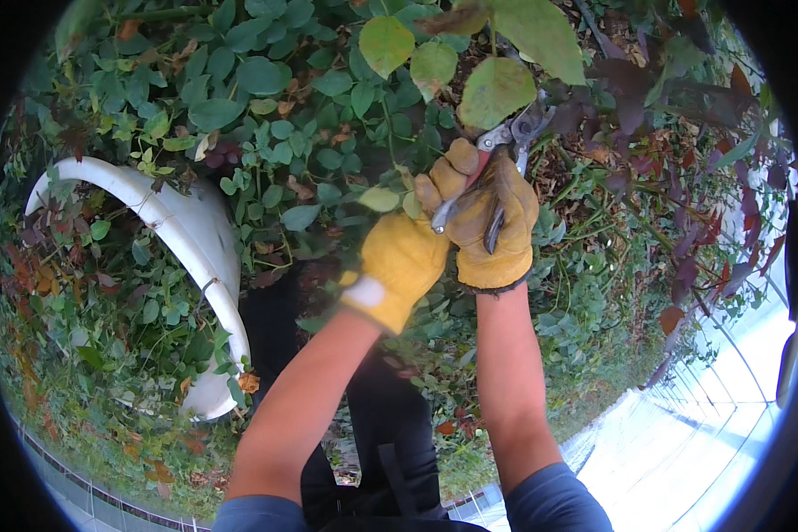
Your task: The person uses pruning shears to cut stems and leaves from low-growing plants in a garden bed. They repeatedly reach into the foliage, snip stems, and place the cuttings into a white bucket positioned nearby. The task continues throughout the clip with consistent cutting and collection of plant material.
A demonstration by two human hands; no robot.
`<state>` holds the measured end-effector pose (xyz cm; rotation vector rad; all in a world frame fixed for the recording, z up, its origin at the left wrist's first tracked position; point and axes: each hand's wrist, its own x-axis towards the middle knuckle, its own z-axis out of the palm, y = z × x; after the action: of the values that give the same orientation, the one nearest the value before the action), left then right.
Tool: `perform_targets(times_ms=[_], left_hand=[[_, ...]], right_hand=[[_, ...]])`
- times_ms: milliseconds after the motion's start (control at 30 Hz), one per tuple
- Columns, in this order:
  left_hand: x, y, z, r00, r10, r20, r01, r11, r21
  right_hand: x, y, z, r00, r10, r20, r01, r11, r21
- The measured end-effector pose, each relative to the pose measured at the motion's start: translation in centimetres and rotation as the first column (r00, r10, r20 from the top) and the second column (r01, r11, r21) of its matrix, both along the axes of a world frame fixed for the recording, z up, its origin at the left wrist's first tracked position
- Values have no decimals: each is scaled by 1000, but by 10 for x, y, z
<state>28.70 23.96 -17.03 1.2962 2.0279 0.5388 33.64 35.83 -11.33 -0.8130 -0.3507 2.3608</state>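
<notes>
My right hand, in a soiled tan leather work glove, grips a pair of pruning shears with red on a handle. The metal head of the shears points up and right among the stems, partly behind large green leaves. Close beside it on the left is my left hand in a yellow glove, blurred, with its back towards me. Whether its hidden fingers hold a stem or touch the shears is unclear. Several tan gloved fingertips lie along the left side of the red handle. A thin leafy stem rises just above the left glove.
A white plastic tub lies tilted at left, its rim curving among leaves. Dense shrubs with rose-like leaves surround my hands. Dark red shoots reach in from the right. My dark-clad legs are below; a pale framed structure lies at lower right.
</notes>
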Motion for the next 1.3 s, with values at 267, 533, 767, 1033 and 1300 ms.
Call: perform_targets(times_ms=[267, 533, 767, 1033, 1300], left_hand=[[-71, -26, 62, 959, 205, 196, -258, 918, 301], [-89, 81, 111, 994, 111, -16, -67, 705, 706], [-34, 137, 132, 958, 241, 154, -277, 648, 709], [5, 167, 123, 888, 458, 45, -338, 584, 738], [4, 165, 124, 884, 468, 10, -425, 794, 434]], right_hand=[[9, 6, -16, 989, 98, -112, -92, 994, 54], [23, 10, -20, 992, 98, 78, -119, 925, 360], [18, 0, -32, 995, -98, 16, 95, 989, 117], [8, -1, -44, 974, -226, -30, 226, 974, 21], [3, 10, -60, 967, -252, -41, 253, 967, 9]])
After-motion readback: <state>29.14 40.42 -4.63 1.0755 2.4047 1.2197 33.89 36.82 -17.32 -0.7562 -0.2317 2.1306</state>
